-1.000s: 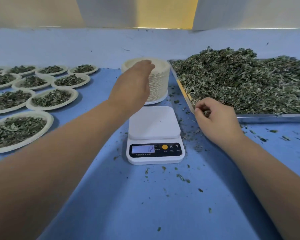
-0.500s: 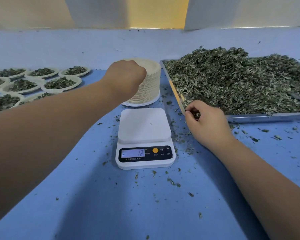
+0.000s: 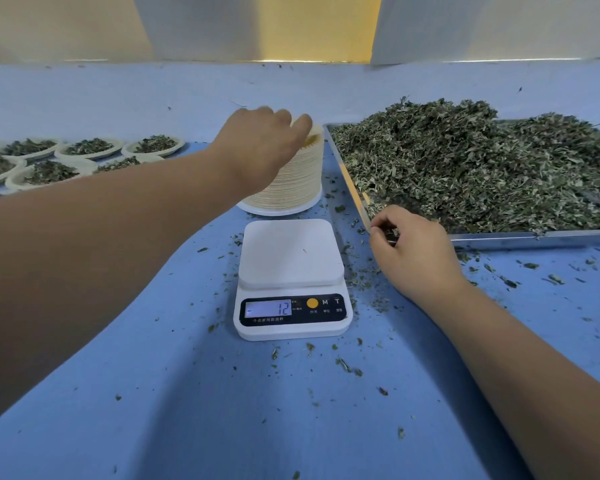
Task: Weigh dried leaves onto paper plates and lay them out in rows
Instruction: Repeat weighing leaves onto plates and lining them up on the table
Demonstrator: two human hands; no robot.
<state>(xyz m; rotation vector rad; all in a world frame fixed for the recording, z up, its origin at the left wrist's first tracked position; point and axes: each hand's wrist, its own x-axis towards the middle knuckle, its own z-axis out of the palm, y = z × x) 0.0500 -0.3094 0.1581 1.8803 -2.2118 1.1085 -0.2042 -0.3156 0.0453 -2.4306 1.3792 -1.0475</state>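
Note:
A tall stack of paper plates stands behind the white scale, whose pan is bare and whose display reads 12. My left hand reaches over the stack, its fingers curled over the rim of the top plate, which is tipped up at the right edge. On the right, a metal tray carries a big heap of dried leaves. My right hand sits at the tray's near left corner with fingers and thumb curled round a small pinch of leaves.
Several filled paper plates lie in rows at the far left, partly hidden by my left forearm. Leaf crumbs are scattered over the blue tabletop around the scale. A pale wall runs along the back.
My left hand has closed from flat fingers above the stack to curled fingers on the top plate, and that plate's edge has lifted. The right hand has kept its place at the tray corner.

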